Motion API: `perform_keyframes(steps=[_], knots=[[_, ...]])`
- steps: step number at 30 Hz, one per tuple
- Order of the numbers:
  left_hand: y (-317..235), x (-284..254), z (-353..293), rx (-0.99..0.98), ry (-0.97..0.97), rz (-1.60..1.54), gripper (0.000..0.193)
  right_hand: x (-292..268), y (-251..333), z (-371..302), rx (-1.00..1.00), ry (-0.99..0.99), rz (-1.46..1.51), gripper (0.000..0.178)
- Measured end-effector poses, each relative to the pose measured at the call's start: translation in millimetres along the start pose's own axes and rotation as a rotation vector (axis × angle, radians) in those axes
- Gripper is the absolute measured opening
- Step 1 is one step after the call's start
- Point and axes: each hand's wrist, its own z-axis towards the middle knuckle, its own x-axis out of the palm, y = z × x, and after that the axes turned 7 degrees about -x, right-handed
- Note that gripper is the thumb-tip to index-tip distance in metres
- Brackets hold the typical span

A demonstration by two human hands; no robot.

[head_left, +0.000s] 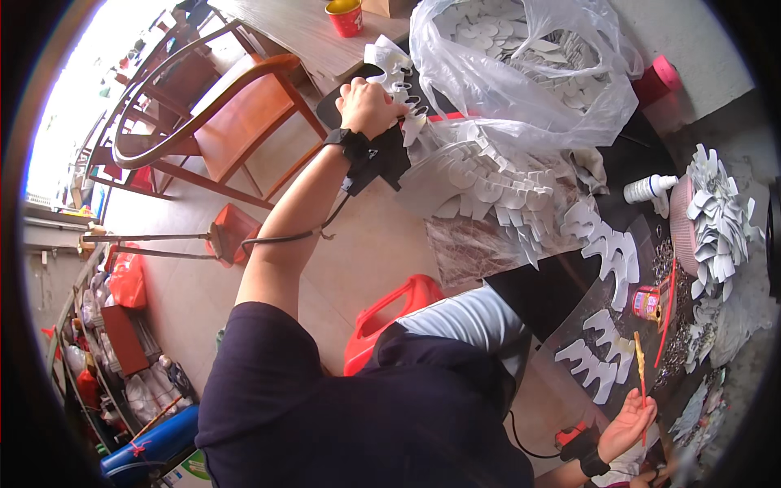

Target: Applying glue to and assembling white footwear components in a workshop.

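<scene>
My left hand (370,110) reaches far forward, its fingers curled at white cut-out pieces (389,58) with scalloped edges. The hand hides part of what it grips. More such pieces overlap in a long row (496,183) to its right. At the lower right, my right hand (626,423) pinches a thin red stick (643,378) whose upper part is coated yellowish. Close to that stick lie two white comb-shaped cut-outs (587,370) on a dark board, with another curved cut-out (606,248) farther away. A small open tin (647,303) stands nearby.
A clear plastic bag (521,73) full of white pieces stands at the far side. On the right are a white bottle (649,189), a pink basket (683,224) heaped with white pieces and another red stick (667,313). A wooden chair (236,122) and red dustpan (236,232) are at left.
</scene>
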Motion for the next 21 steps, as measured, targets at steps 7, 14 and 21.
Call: perform_keyframes(steps=[7, 14, 21], knots=[[10.1, -11.1, 0.5, -0.071, 0.012, -0.465, 0.030, -1.3, 0.0, -3.1, -0.026, -0.007, -0.015, 0.026], [25.3, -24.2, -27.3, -0.252, 0.162, -1.392, 0.012, -5.0, -1.9, -3.3, -0.027, 0.003, 0.016, 0.026], [11.0, -30.7, -81.6, -0.049, 0.096, -1.953, 0.012, -3.0, -1.4, -4.3, -0.043, 0.018, 0.058, 0.026]])
